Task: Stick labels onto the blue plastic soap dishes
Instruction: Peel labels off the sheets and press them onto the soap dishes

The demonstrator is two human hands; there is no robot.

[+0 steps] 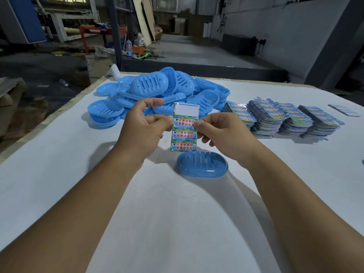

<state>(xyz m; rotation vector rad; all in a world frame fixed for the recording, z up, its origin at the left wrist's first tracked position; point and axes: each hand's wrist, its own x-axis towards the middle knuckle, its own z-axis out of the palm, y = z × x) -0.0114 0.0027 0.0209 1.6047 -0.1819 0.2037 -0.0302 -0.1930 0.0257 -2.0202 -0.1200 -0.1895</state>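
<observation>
A strip of labels [184, 133] is held upright above the table, its top slot bare white and three printed labels below. My left hand [141, 127] pinches the strip's left edge between thumb and fingers. My right hand [216, 129] pinches its right edge at the uppermost printed label. Just below the strip a single blue soap dish [202, 164] lies upside down on the white table. A heap of blue soap dishes [157, 91] sits farther back.
Stacks of label sheets [283, 119] lie in a row at the right of the white table [78, 174]. A few used backing strips [343, 110] rest at the far right. The table's left edge runs diagonally; beyond it is workshop floor.
</observation>
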